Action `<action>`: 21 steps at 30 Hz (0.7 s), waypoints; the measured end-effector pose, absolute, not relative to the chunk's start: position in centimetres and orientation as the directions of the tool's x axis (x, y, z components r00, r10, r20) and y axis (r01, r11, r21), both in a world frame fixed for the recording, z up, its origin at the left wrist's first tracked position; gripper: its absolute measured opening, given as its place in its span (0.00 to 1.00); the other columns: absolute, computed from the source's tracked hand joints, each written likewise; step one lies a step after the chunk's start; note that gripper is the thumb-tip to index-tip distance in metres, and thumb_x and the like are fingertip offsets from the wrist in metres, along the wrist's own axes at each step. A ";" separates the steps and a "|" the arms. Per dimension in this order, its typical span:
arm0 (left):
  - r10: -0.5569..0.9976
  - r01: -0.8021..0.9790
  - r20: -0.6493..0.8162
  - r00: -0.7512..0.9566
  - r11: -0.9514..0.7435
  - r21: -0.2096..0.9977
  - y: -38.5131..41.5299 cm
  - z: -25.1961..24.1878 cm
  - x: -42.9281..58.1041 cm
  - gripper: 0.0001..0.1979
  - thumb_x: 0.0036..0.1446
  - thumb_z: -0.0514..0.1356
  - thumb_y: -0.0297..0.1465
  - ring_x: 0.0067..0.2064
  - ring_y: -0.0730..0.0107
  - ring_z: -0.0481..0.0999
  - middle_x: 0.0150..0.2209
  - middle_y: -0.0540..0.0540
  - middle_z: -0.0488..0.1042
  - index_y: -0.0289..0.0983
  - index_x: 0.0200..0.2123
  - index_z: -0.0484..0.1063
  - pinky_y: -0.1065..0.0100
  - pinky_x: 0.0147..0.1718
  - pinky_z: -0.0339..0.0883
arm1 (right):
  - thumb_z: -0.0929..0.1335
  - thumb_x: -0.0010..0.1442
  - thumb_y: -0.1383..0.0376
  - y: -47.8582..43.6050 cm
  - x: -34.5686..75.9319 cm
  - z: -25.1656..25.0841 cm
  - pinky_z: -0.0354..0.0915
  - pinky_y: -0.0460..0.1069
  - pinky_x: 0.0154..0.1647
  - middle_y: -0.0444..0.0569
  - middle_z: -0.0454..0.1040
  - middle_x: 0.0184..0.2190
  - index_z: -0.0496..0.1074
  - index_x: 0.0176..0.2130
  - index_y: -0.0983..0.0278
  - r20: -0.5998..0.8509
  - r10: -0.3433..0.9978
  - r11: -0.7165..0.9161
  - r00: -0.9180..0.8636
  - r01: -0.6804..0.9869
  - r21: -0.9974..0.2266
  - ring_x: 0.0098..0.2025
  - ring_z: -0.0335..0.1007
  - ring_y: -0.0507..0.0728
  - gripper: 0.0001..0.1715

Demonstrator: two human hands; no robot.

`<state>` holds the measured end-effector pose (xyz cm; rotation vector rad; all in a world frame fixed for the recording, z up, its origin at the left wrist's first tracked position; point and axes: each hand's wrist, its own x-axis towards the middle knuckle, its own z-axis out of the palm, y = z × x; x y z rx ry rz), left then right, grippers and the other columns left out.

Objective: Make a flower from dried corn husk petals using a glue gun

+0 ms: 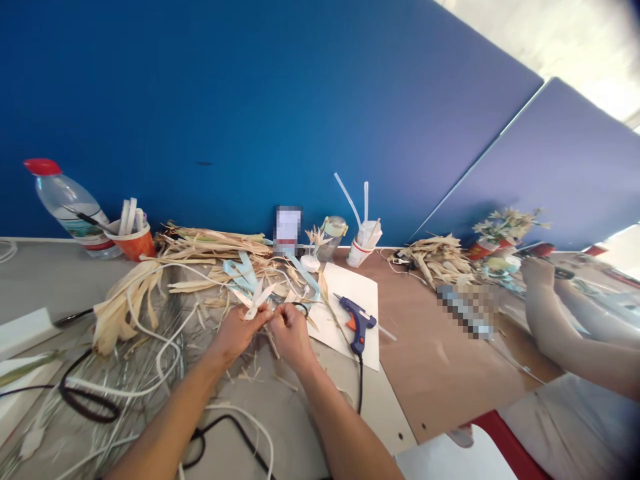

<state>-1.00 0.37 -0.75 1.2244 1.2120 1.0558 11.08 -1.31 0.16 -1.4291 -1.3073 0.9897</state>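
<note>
A pale flower of pointed dried-husk petals rises from the fingers of my left hand, which are closed round its base. My right hand meets the left just below the petals, its fingers pinched together. What the right fingertips hold is hidden, perhaps the flower's lower end. To the right of my hands, a blue glue gun with an orange trigger lies on a white sheet. Dried husk strips are heaped behind my hands, with light blue ribbon among them.
Cables loop across the left side of the table. Along the blue partition stand a red-capped bottle, an orange cup, a propped phone and a white cup with glue sticks. At right, another person's arms reach over the table.
</note>
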 end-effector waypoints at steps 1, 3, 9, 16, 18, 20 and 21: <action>0.993 0.056 -0.082 0.086 0.077 0.995 0.4 -0.7 -1.0 0.13 0.43 0.63 0.40 0.30 0.65 0.69 0.25 0.48 0.72 0.35 0.27 0.73 0.68 0.31 0.62 | 0.60 0.49 0.65 -1.2 11.1 0.2 0.50 0.45 0.23 0.38 0.55 0.18 0.57 0.22 0.61 0.016 0.994 -0.011 0.112 0.233 -0.972 0.21 0.50 0.50 0.05; 0.995 0.060 -0.082 0.060 0.078 0.995 0.4 -0.6 -1.1 0.12 0.43 0.63 0.39 0.28 0.67 0.68 0.24 0.50 0.70 0.35 0.27 0.73 0.68 0.29 0.61 | 0.59 0.48 0.66 -1.1 11.3 0.1 0.49 0.45 0.22 0.38 0.55 0.18 0.58 0.22 0.61 -0.005 0.993 -0.031 0.120 0.223 -0.974 0.22 0.51 0.50 0.05; 0.993 -0.062 -0.093 0.078 0.098 0.993 0.5 -0.5 -1.6 0.12 0.44 0.63 0.39 0.27 0.71 0.65 0.23 0.52 0.67 0.36 0.26 0.71 0.70 0.28 0.61 | 0.59 0.47 0.66 -0.8 11.9 0.3 0.49 0.45 0.22 0.38 0.56 0.17 0.59 0.22 0.61 0.021 0.988 -0.016 0.155 0.237 -0.971 0.21 0.51 0.50 0.04; 0.989 -0.326 -0.101 0.109 0.132 0.936 0.5 0.3 -2.0 0.11 0.44 0.65 0.36 0.23 0.78 0.57 0.19 0.57 0.59 0.35 0.25 0.68 0.73 0.27 0.59 | 0.59 0.48 0.65 0.0 13.3 -0.2 0.49 0.45 0.21 0.37 0.55 0.17 0.58 0.23 0.62 0.020 0.975 -0.026 0.221 0.203 -0.979 0.20 0.50 0.50 0.05; 0.989 -0.359 -0.106 0.106 0.137 0.923 0.5 0.6 -2.1 0.11 0.44 0.65 0.35 0.22 0.78 0.55 0.16 0.58 0.55 0.36 0.24 0.67 0.73 0.26 0.58 | 0.59 0.49 0.64 0.3 13.8 -0.4 0.49 0.45 0.21 0.37 0.55 0.17 0.59 0.23 0.62 0.038 0.961 -0.019 0.272 0.204 -0.979 0.20 0.50 0.50 0.05; 0.989 -0.351 -0.115 0.096 0.142 0.926 0.5 0.7 -2.1 0.11 0.43 0.65 0.36 0.21 0.78 0.55 0.16 0.58 0.55 0.36 0.24 0.67 0.74 0.26 0.58 | 0.60 0.50 0.63 0.4 14.2 -0.4 0.50 0.45 0.22 0.38 0.56 0.17 0.59 0.21 0.62 0.064 0.948 0.003 0.311 0.192 -0.981 0.20 0.51 0.50 0.09; 0.988 -0.335 -0.120 0.093 0.145 0.931 0.6 0.7 -2.1 0.12 0.43 0.65 0.36 0.21 0.78 0.55 0.16 0.58 0.55 0.36 0.24 0.67 0.73 0.26 0.58 | 0.60 0.52 0.62 0.4 14.3 -0.3 0.50 0.45 0.22 0.38 0.56 0.16 0.58 0.20 0.62 0.069 0.949 0.014 0.309 0.177 -0.984 0.20 0.51 0.50 0.11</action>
